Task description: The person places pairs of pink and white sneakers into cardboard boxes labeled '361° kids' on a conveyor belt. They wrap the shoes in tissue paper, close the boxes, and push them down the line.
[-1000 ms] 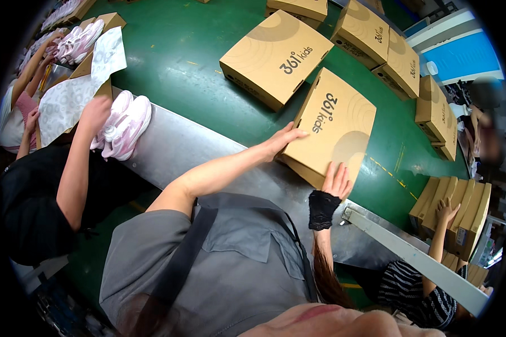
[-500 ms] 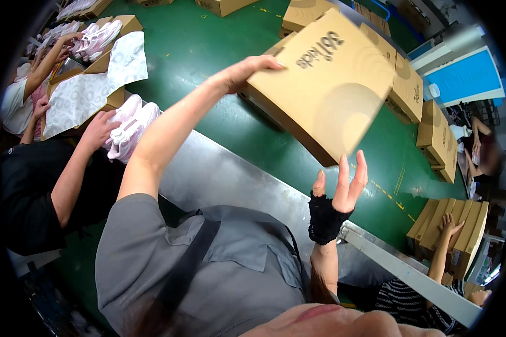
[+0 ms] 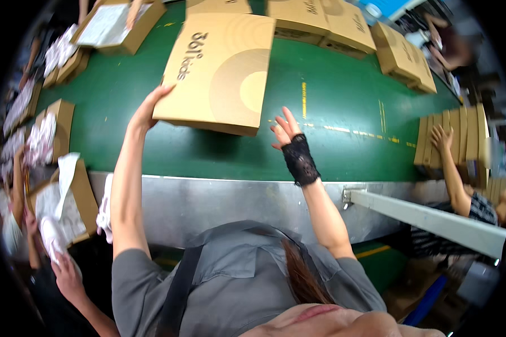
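A closed brown cardboard shoebox (image 3: 216, 70) is held up over the green work surface (image 3: 343, 95), a shadow below it. My left hand (image 3: 150, 109) grips its near left corner, with the thumb on the lid and the other fingers hidden at the side. To the right of the box, my right hand (image 3: 292, 140) is raised in a black fingerless glove. Its fingers are spread and hold nothing, and a gap separates them from the box.
More shoeboxes (image 3: 298, 19) line the far side. At right, a person's hand (image 3: 443, 136) touches a row of upright boxes (image 3: 461, 132). A metal ledge (image 3: 253, 196) and slanting rail (image 3: 427, 210) lie near me. At left, another person's hand holds a pale shoe (image 3: 53, 238) by an open box (image 3: 81, 196).
The view has turned. The box, still in my left hand, now appears farther left and straighter. My right hand has moved away from the box's near corner, its fingers still apart.
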Demonstrator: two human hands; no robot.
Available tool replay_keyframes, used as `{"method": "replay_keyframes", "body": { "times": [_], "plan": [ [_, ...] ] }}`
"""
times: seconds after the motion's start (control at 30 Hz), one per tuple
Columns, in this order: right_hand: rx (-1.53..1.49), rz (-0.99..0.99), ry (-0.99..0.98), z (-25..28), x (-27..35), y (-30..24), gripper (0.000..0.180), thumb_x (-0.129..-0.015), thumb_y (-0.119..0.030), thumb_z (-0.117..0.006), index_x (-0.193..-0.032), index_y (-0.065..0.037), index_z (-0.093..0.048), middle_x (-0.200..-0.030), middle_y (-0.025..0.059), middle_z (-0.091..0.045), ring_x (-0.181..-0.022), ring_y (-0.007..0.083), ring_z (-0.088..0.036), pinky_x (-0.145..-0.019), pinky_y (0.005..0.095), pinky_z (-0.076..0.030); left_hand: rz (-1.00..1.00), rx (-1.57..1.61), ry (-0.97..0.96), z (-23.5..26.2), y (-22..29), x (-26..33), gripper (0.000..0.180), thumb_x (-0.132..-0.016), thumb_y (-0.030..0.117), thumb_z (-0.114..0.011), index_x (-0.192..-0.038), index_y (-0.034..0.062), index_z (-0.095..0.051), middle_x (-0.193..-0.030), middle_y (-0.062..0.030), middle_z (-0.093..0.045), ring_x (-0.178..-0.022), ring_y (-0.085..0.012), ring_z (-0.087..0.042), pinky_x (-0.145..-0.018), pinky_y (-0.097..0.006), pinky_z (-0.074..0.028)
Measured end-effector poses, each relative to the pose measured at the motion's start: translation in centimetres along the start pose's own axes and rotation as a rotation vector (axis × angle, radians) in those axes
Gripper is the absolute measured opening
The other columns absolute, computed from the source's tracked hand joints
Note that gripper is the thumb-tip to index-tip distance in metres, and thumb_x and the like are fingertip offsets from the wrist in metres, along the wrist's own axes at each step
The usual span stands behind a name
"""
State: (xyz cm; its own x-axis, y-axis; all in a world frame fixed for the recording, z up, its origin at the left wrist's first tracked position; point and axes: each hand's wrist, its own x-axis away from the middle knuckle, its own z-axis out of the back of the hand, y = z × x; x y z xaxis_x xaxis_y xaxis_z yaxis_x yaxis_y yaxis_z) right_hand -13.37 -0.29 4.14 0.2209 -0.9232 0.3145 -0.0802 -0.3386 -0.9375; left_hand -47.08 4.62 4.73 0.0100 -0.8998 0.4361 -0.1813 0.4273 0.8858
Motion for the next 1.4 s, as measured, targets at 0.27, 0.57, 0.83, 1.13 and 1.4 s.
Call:
{"method": "replay_keyframes", "body": {
  "times": [0.27, 0.57, 0.83, 1.13, 1.4],
  "plan": [
    [0.026, 0.147, 0.194, 4.8, 2.7, 0.5, 0.054, -0.081, -0.019, -0.055, -0.127, -0.002, -0.034, -0.116, 0.0102, -0.049, -0.106, 0.0181, -0.047, -0.087, 0.0303, -0.04, -0.056, 0.034, -0.207, -8.9, -3.4, 0.8, 0.049, -0.075, 0.03, -0.057, -0.11, -0.0037, -0.048, -0.102, -0.0111, -0.056, -0.091, -0.0159, -0.055, -0.081, -0.027, -0.042],
    [-0.598, -0.11, 0.222, 19.9, 8.4, 3.4, 0.071, -0.07, -0.045, -0.059, -0.126, -0.014, -0.029, -0.129, 0.0131, -0.029, -0.112, 0.0373, -0.036, -0.071, 0.0601, -0.041, -0.176, -0.154, -0.323, -25.9, -7.7, -3.1, 0.07, -0.069, 0.038, -0.062, -0.122, -0.0026, -0.04, -0.108, -0.0141, -0.053, -0.098, -0.0197, -0.051, -0.086, -0.028, -0.039],
    [-0.506, 0.044, 0.31, 19.1, 11.1, 3.4, 0.066, -0.064, -0.034, -0.062, -0.12, -0.01, -0.038, -0.115, 0.0138, -0.044, -0.099, 0.0329, -0.047, -0.074, 0.05, -0.042, -0.16, 0.023, -0.404, -24.5, -6.9, 1.9, 0.064, -0.07, 0.03, -0.063, -0.123, 0.0013, -0.039, -0.111, -0.0109, -0.052, -0.101, -0.018, -0.05, -0.088, -0.029, -0.038],
    [-0.46, 0.014, -0.024, 3.6, 6.5, 6.6, 0.062, -0.068, -0.029, -0.06, -0.123, -0.01, -0.037, -0.114, 0.0103, -0.047, -0.101, 0.0279, -0.05, -0.077, 0.0417, -0.047, -0.126, 0.145, -0.108, -9.3, -5.1, 8.8, 0.058, -0.074, 0.023, -0.058, -0.123, -0.001, -0.038, -0.111, -0.012, -0.051, -0.097, -0.0173, -0.053, -0.082, -0.029, -0.043],
    [-0.553, -0.298, 0.152, 12.0, 6.8, 14.1, 0.056, -0.071, -0.036, -0.058, -0.12, -0.016, -0.041, -0.115, 0.0079, -0.049, -0.098, 0.0299, -0.049, -0.076, 0.0485, -0.045, 0.012, 0.096, -0.201, -13.3, -11.8, 5.6, 0.056, -0.077, 0.024, -0.058, -0.122, -0.0014, -0.038, -0.114, -0.0125, -0.05, -0.1, -0.0158, -0.051, -0.087, -0.029, -0.04]
  ]
}}
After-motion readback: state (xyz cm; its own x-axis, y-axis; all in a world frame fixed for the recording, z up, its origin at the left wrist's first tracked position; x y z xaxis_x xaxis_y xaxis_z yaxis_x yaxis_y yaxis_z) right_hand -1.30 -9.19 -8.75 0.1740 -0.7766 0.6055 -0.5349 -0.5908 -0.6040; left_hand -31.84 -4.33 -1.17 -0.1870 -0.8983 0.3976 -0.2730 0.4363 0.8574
